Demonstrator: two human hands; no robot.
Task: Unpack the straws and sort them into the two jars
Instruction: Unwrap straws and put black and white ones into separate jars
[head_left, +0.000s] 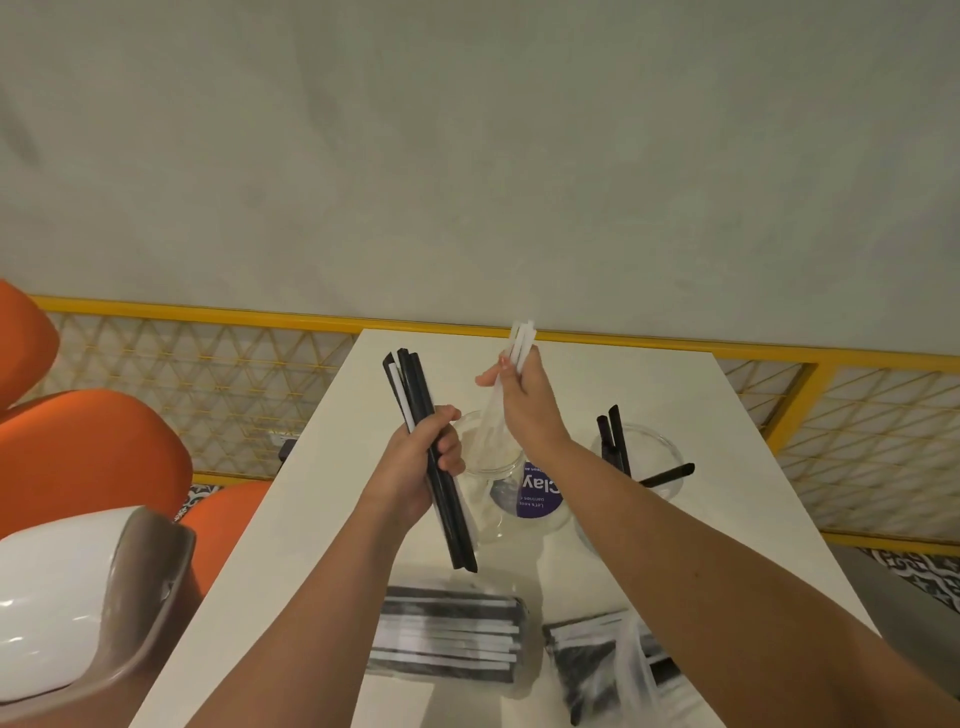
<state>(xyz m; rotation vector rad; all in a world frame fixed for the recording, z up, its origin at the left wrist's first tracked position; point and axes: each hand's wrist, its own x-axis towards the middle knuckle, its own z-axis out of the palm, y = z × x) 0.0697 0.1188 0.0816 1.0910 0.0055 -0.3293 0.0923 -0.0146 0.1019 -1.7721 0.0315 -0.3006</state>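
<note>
My left hand (423, 467) grips a bundle of black straws (415, 395) with one white straw among them, held upright over the white table (322, 519). My right hand (524, 400) holds a few white straws (521, 340), their lower ends reaching down into the left clear jar (485, 462). The right clear jar (649, 457) holds three black straws (615, 441). Two plastic packs of mixed black and white straws lie near the front edge, one (449, 636) in the middle and one (608, 660) under my right forearm.
A round purple label (540, 491) lies on the table between the jars. Orange chairs (88, 457) and a white-and-brown chair (88, 592) stand to the left. A yellow lattice railing (208, 379) runs behind the table below a grey wall.
</note>
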